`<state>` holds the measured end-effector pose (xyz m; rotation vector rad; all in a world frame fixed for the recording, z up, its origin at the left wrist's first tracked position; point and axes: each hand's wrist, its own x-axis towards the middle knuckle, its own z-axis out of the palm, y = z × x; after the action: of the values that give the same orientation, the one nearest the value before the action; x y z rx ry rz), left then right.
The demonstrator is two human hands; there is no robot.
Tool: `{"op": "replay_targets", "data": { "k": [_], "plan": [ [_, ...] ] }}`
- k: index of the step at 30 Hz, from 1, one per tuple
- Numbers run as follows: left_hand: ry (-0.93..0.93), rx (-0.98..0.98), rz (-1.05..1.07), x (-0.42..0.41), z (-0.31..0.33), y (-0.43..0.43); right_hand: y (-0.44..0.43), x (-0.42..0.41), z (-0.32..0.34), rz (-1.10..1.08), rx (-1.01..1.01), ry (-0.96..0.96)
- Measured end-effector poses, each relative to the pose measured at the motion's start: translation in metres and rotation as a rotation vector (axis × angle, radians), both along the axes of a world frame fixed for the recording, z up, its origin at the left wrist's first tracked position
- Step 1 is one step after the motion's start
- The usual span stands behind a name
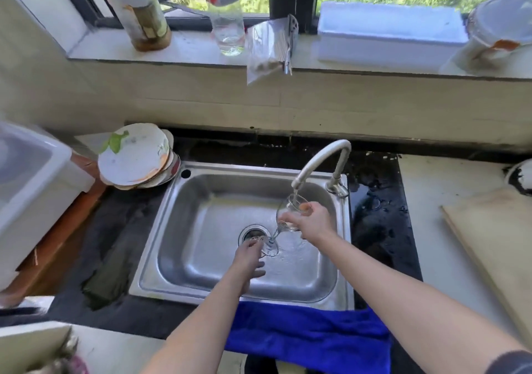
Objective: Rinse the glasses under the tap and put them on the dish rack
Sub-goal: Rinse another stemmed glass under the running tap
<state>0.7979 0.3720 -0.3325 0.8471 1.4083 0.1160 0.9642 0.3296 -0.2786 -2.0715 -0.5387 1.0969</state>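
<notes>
A clear stemmed wine glass (288, 209) is tilted over the steel sink (178, 200), its mouth right under the curved tap's (319, 160) spout, with water running into it. My right hand (312, 219) grips the bowl of the glass from the right. My left hand (249, 261) holds the foot of the glass near the drain (253, 234), fingers curled around the base. Water spreads over the sink floor to the right of the drain. No dish rack is visible.
Several dirty plates (135, 157) are stacked at the sink's back left corner. A blue cloth (311, 336) hangs over the front counter edge. A wooden cutting board (495, 247) lies on the right. Bottles (135, 10) and a white box (388, 28) stand on the window sill.
</notes>
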Motion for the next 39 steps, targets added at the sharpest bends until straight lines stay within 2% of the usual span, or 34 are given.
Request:
{"op": "replay_targets", "data": {
  "k": [4, 8, 12, 16, 21, 25, 27, 32, 35, 39],
  "plan": [
    [-0.199, -0.221, 0.132, 0.002, -0.023, 0.022, 0.015, -0.012, -0.009, -0.169, -0.046, 0.112],
    [-0.335, -0.304, 0.224, 0.009, -0.037, 0.041, 0.022, -0.021, -0.014, -0.245, -0.073, 0.219],
    [-0.292, -0.416, 0.138, 0.007, -0.037, 0.057, 0.019, -0.017, -0.012, -0.179, -0.038, 0.224],
    [-0.251, -0.55, -0.076, -0.003, -0.032, 0.068, 0.023, -0.017, -0.005, -0.163, 0.073, 0.261],
    [-0.361, -0.366, 0.073, -0.003, -0.032, 0.076, 0.03, -0.023, -0.006, -0.251, 0.047, 0.256],
    [-0.255, -0.462, -0.053, -0.008, -0.024, 0.084, 0.028, -0.009, 0.003, 0.005, 0.052, 0.27],
    [-0.237, -0.49, -0.075, -0.007, -0.021, 0.087, 0.03, -0.002, 0.007, 0.061, 0.076, 0.262],
    [-0.323, -0.32, 0.189, 0.009, -0.018, 0.08, 0.034, -0.001, 0.006, -0.052, 0.106, 0.197],
    [-0.277, -0.302, 0.134, 0.009, -0.021, 0.078, 0.028, 0.004, 0.006, 0.026, 0.125, 0.233],
    [-0.158, -0.41, -0.047, 0.004, -0.021, 0.081, 0.022, 0.016, 0.005, 0.145, 0.15, 0.293]
  ]
}}
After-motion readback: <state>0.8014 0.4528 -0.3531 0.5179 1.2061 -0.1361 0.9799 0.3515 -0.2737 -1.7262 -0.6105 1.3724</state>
